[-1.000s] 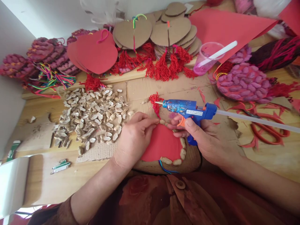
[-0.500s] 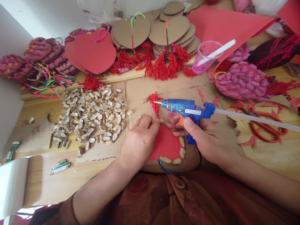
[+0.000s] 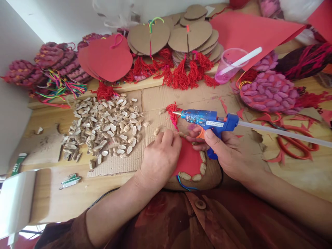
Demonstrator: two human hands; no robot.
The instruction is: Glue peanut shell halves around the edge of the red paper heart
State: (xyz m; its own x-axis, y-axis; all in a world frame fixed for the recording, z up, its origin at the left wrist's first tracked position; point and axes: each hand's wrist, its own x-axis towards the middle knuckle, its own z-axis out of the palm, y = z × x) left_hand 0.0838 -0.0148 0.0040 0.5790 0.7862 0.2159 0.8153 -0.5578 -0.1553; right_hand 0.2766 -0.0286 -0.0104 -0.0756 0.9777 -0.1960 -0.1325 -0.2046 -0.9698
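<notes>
My left hand (image 3: pixel 162 157) is closed at the upper left edge of a red heart (image 3: pixel 188 157), its fingertips bent down and hiding whatever they pinch. Peanut shells (image 3: pixel 203 163) line the right and near edges of the heart. A red yarn tassel (image 3: pixel 172 112) hangs from its far point, and blue cord (image 3: pixel 183 184) comes out at the near edge. In my right hand (image 3: pixel 228 148) is a blue glue gun (image 3: pixel 198 116), its nozzle pointing left above the tassel and a long glue stick (image 3: pixel 282 132) sticking out behind. One loose shell (image 3: pixel 157 130) lies just beyond my left fingers.
A heap of peanut shells (image 3: pixel 109 128) covers the cardboard on the left. Orange-handled scissors (image 3: pixel 293 148) lie among red scraps on the right. Along the back are cardboard hearts (image 3: pixel 149 38), red hearts (image 3: pixel 110 58), a plastic cup (image 3: pixel 229 65) and a finished-looking pink shell heart (image 3: pixel 269 91).
My left hand has shifted slightly right over the heart, uncovering a loose shell beyond the fingers. The glue gun stays nearly still in my right hand. The whole view has moved a little.
</notes>
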